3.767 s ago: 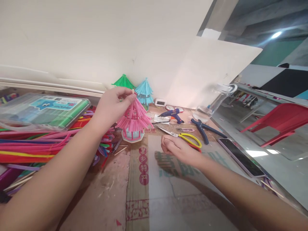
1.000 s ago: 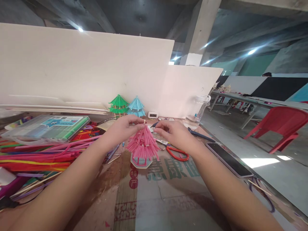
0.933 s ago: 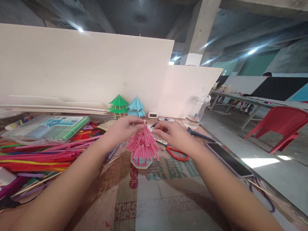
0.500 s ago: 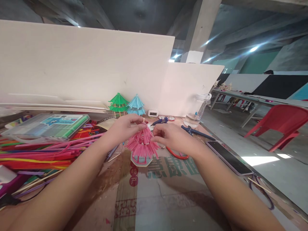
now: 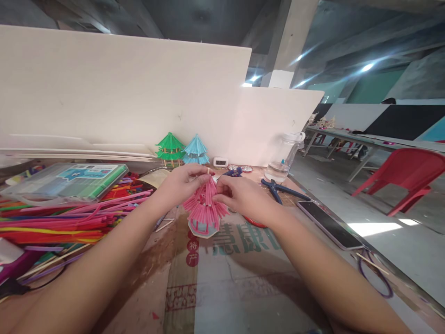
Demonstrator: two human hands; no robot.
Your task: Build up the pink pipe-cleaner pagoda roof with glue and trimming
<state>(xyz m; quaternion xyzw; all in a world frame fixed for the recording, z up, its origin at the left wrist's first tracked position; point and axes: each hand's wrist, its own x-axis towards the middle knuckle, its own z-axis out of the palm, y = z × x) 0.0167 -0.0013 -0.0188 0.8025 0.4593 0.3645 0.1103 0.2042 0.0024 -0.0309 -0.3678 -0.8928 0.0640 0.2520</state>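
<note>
A small pink pavilion model (image 5: pixel 206 214) with a two-tier roof of fuzzy pipe-cleaner strips stands upright on a pale octagonal base (image 5: pixel 205 233). My left hand (image 5: pixel 184 181) pinches the tip of its roof, beside a short light stick poking up there. On the other side, my right hand (image 5: pixel 233 191) has thumb and fingers pressed together against the upper roof strips; what lies between those fingertips is hidden. Behind the model are a green pavilion model (image 5: pixel 170 148) and a light blue pavilion model (image 5: pixel 196 149), both with similar tiered roofs.
Bundles of coloured pipe cleaners (image 5: pixel 69 220) and a clear plastic case (image 5: pixel 69 183) lie at left. Rightward are blue-handled pliers (image 5: pixel 283 188), a water jug (image 5: pixel 281 160), a phone (image 5: pixel 330 225) and a purple loop (image 5: pixel 377 276). A small clock (image 5: pixel 220 162) stands before the white board (image 5: pixel 121 97).
My right hand has moved left, closer in against the pink roof. My left hand stays at the roof tip. The view has shifted very slightly.
</note>
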